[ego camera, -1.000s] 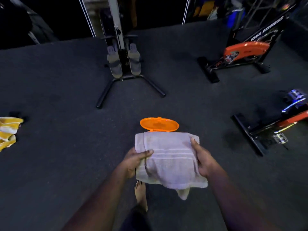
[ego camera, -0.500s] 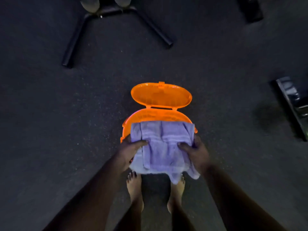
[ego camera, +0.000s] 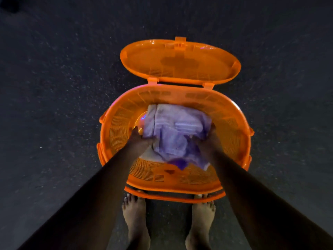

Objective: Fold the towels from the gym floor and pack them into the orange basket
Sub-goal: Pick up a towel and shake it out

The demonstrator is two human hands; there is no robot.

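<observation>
An oval orange basket with slatted walls stands on the dark floor right in front of my bare feet. Its hinged lid is thrown back on the far side. A folded pale lilac towel sits down inside the basket, its near corner hanging loose. My left hand grips the towel's left edge and my right hand grips its right edge, both below the basket's rim.
Dark speckled gym floor surrounds the basket on all sides. My two bare feet stand against the basket's near rim. No other towel or gym machine is in view now.
I have bent down over the basket. The towel went from chest height in front of me to above the rim and now down inside the basket, both hands still on it.
</observation>
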